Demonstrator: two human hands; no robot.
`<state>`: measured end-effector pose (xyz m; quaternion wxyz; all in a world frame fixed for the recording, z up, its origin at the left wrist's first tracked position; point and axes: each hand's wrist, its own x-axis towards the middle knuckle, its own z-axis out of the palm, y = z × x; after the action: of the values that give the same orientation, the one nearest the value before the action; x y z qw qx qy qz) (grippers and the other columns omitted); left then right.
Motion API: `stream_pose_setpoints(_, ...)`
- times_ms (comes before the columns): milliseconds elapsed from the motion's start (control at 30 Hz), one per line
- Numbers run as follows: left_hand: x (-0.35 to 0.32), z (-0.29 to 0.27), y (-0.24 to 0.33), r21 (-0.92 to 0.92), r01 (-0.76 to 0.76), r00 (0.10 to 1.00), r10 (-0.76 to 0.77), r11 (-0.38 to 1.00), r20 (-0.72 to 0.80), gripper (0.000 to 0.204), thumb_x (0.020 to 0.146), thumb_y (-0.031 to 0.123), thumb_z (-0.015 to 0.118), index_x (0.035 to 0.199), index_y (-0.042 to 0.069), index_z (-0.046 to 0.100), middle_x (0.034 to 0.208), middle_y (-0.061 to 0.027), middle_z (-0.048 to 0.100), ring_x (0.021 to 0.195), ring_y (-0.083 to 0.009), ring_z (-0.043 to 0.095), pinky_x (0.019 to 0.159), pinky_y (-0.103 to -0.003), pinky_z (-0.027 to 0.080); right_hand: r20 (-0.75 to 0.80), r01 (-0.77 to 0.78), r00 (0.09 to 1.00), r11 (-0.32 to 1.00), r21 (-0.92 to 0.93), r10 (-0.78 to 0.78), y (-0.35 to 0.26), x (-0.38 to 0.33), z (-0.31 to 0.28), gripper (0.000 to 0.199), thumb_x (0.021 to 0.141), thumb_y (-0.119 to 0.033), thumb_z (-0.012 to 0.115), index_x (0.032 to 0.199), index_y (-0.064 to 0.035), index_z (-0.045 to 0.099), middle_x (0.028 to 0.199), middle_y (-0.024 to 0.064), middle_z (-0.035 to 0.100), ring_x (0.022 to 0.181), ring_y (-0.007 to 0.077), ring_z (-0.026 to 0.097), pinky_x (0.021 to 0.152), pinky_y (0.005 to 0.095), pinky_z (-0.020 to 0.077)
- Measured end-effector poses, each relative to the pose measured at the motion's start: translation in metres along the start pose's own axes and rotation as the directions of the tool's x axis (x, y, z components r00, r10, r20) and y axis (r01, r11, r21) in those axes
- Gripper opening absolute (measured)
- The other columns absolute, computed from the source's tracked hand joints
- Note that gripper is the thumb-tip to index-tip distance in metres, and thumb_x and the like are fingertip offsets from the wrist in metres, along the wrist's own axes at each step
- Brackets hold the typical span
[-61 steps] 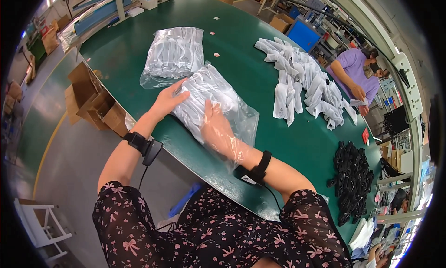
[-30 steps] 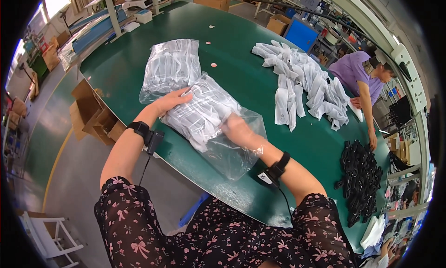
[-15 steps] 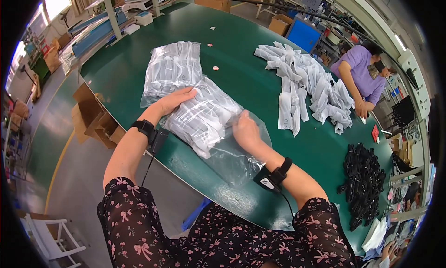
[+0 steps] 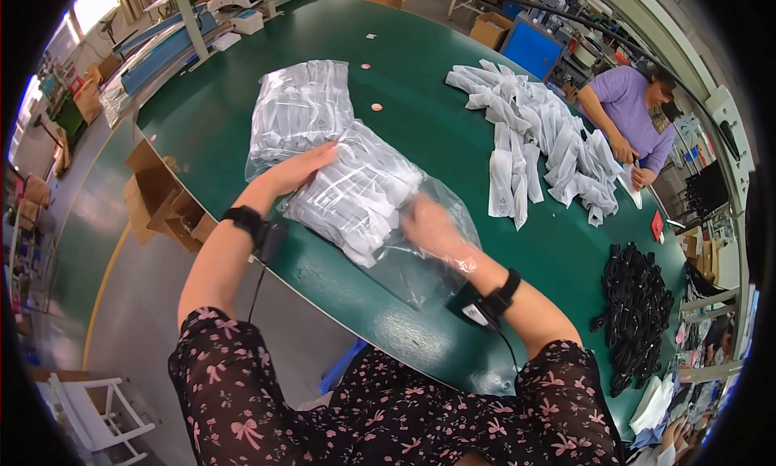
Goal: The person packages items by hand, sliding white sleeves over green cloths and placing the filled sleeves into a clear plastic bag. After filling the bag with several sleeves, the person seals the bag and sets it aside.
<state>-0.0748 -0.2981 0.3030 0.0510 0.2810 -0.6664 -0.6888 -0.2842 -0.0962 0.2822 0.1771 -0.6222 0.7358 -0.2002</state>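
A clear plastic bag (image 4: 352,203) filled with several white packets lies tilted on the green table (image 4: 404,70). Across its upper left side rests my left hand (image 4: 303,168), fingers stretched out and flat on the film. At the bag's loose, unfilled end is my right hand (image 4: 434,226), bent toward the packets, with film around the hand and wrist. Motion smears its fingers, so their grip is unclear. Just beyond my left hand, touching the first bag, lies a second filled clear bag (image 4: 301,102).
A heap of loose white packets (image 4: 525,126) spreads over the table's right side. Nearer sits a pile of black corded items (image 4: 636,312). At the far right a co-worker in purple (image 4: 626,102) handles a white packet. An opened cardboard box (image 4: 166,199) stands beside the left edge.
My right hand has shifted slightly, and the loose film has bunched up around its wrist. My left hand stays on the bag. The co-worker's hands have come up with a white packet.
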Motion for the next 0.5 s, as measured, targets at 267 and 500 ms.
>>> stream_pose_setpoints(267,-0.029,-0.017,-0.063,-0.158,-0.273,0.96,0.28,0.949,0.02,0.081,0.09,0.038,0.064,0.152,0.004,0.024,0.155,-0.0073,0.028,0.142,-0.0191,0.025,0.116,-0.032,0.018,0.094,0.328,0.942,0.943,-0.063,-0.321,-0.045,-0.011,0.043,0.027,0.079,-0.032,0.067,0.085,-0.0061,0.071,0.079,0.0176,0.067,0.071,0.0357,0.066,0.063,0.0448,0.0517)
stream_pose_setpoints(500,-0.027,-0.002,-0.05,-0.012,-0.253,0.95,0.246,0.967,-0.191,0.073,0.088,0.029,0.067,0.149,0.003,0.035,0.149,-0.0085,0.039,0.137,-0.0194,0.034,0.114,-0.032,0.022,-0.149,0.402,0.909,0.914,0.06,-0.39,-0.053,-0.001,0.065,0.022,0.084,-0.029,0.065,0.091,-0.0079,0.067,0.083,0.0173,0.067,0.076,0.0386,0.065,0.065,0.0451,0.0523)
